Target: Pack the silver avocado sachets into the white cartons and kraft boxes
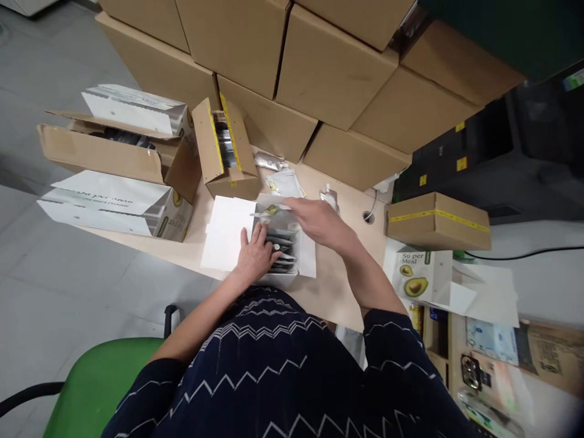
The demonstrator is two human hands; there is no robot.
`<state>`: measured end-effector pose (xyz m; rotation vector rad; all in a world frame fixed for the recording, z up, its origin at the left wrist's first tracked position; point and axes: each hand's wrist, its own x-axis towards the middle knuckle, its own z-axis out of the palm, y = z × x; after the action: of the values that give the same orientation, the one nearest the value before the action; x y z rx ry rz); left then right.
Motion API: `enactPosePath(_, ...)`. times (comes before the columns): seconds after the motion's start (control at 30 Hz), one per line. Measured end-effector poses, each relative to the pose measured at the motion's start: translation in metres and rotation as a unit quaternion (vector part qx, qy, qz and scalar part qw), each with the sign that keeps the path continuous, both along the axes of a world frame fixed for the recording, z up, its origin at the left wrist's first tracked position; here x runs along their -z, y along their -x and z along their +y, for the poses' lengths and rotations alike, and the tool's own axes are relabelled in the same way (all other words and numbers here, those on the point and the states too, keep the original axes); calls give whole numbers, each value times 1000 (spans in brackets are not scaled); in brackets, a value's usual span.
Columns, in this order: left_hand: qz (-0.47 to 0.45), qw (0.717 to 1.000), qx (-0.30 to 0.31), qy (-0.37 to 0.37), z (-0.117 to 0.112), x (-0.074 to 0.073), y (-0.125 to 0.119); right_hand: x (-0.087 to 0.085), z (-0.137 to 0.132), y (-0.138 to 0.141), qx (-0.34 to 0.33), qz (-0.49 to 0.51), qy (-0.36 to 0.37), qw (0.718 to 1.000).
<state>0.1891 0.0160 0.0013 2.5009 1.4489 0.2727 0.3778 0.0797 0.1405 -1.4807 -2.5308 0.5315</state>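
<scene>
The right hand (pixel 319 222) has its fingers drawn together at the right end of a pale, flat packet (pixel 270 211) printed with an avocado; it appears to pinch the edge, though the thumb is hidden and the exact hold is hard to make out. The packet lies level across the far end of an open white box (pixel 276 280), above its contents. The left hand (pixel 255 252) is palm down with its fingers loosely spread, gripping nothing: it rests over the box's left edge, fingertips reaching in against a row of dark, thin pouches (pixel 283 238) standing on edge. These look slick and flexible, packed face to face.

The box is smooth card, its broad left flap (pixel 224 240) folded out flat on the pale wood-toned table (pixel 331 295), a narrower one (pixel 308 252) to the right. Beyond it lie a crinkled white pouch (pixel 285 184) and a silvery spouted pouch (pixel 328 196). Near these, a brown cardboard carton (pixel 235 182) edged with yellow tape gapes over shiny silver contents. Matt brown cartons (pixel 335 73) are stacked behind, square-cornered and plain-sided.
</scene>
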Motion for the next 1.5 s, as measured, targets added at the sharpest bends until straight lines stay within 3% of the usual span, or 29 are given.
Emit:
enactPosePath(0.13, 8, 1000, -1, -4, 0, 1, 0, 31, 24, 35, -22, -155, 53, 986)
enactPosePath(0.3, 14, 1000, -6, -13, -1, 2, -1, 78, 63, 49, -122, -179, 157, 964)
enactPosePath(0.47, 10, 1000, -12, -13, -2, 3, 0, 112, 79, 52, -177, -189, 239, 936)
enactPosePath(0.73, 7, 1000, -14, 6, 1, -3, -3, 135, 77, 46, -152, -96, 294, 939)
enactPosePath(0.97, 12, 1000, -13, 21, 10, -1, -5, 153, 68, 54, -152, -84, 300, 938)
enactPosePath(1.07, 15, 999, -16, 26, 12, -3, -6, 151, 67, 53, -150, -60, 309, 937)
enactPosePath(1.13, 25, 999, -16, 29, 12, -5, -6, 140, 65, 50, -147, -43, 320, 935)
enactPosePath(1.23, 40, 999, -9, 35, 13, -7, -7, 107, 60, 32, -138, -9, 324, 936)
enactPosePath(1.33, 44, 998, -7, 37, 12, -7, -6, 67, 59, -8, -110, 123, 327, 930)
enactPosePath(1.43, 37, 999, -6, 35, 11, -6, -5, 54, 76, -55, 51, 304, 226, 924)
enactPosePath(1.5, 35, 999, -4, 31, 11, -5, -4, 72, 95, -77, 179, 325, 117, 921)
